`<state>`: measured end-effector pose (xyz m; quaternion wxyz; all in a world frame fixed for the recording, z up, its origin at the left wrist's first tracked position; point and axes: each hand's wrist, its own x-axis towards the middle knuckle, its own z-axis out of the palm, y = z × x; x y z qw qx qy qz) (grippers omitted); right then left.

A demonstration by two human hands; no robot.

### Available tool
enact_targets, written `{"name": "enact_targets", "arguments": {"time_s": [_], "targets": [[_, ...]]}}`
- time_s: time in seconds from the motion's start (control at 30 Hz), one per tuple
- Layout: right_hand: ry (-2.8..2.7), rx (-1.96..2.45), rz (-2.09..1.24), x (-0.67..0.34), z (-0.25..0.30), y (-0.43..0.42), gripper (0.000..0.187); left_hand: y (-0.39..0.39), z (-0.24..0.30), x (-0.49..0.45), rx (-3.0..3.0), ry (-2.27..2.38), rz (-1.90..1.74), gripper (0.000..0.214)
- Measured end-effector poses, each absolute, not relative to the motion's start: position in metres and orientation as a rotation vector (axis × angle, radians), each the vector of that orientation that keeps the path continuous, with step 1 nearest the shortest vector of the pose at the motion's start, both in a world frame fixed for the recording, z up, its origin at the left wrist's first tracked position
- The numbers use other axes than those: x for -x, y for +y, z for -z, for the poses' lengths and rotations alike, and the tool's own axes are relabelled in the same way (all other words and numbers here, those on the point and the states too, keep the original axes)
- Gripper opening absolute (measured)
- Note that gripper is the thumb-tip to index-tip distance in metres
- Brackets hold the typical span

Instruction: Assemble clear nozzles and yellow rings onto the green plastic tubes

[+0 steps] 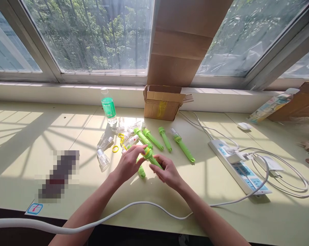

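My left hand point(130, 162) pinches the upper end of a green plastic tube point(151, 157), where a yellow ring sits around it. My right hand point(167, 172) grips the lower end of the same tube. Another green tube point(141, 171) lies on the table just under my hands. Three more green tubes point(183, 148) lie in a row behind, beside a loose yellow ring point(115, 149) and several small clear plastic caps point(103, 160).
A green-labelled water bottle point(108, 106) and an open cardboard box point(162, 101) stand near the window ledge. A white power strip point(238, 165) with coiled cables lies at right. A white cable point(134, 206) crosses the table's near edge. A blurred dark object point(58, 176) lies at left.
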<state>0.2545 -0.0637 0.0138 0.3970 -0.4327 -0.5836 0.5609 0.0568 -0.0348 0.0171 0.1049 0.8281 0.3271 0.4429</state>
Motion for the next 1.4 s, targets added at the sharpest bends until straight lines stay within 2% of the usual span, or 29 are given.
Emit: {"name": "enact_targets", "arguments": {"time_s": [0.07, 0.4, 0.67, 0.9, 1.17, 1.3, 1.4], "targets": [[-1.458, 1.096, -1.411, -0.2540, -0.0138, -0.0636, 0.031, -0.0347, -0.0167, -0.0563, -2.440, 0.959, -1.317, 0.021], [-1.486, 1.027, -1.429, -0.2570, -0.0147, -0.0610, 0.025, -0.0344, -0.0214, -0.0560, -2.471, 0.964, -1.351, 0.020], [-1.538, 1.009, -1.524, -0.2597, -0.0163, -0.0586, 0.031, -0.0336, -0.0198, -0.0553, -2.527, 0.949, -1.334, 0.016], [-1.415, 1.085, -1.563, -0.2565, -0.0131, -0.0607, 0.033, -0.0342, -0.0208, -0.0579, -2.493, 0.933, -1.313, 0.026], [-1.512, 1.008, -1.526, -0.2578, -0.0181, -0.0606, 0.023, -0.0360, -0.0197, -0.0576, -2.530, 0.902, -1.369, 0.021], [-1.571, 1.062, -1.450, -0.2594, -0.0182, -0.0595, 0.026, -0.0347, -0.0185, -0.0566, -2.555, 0.913, -1.372, 0.022], [-1.527, 1.097, -1.510, -0.2597, -0.0160, -0.0601, 0.027, -0.0342, -0.0167, -0.0579, -2.531, 0.936, -1.348, 0.023]]}}
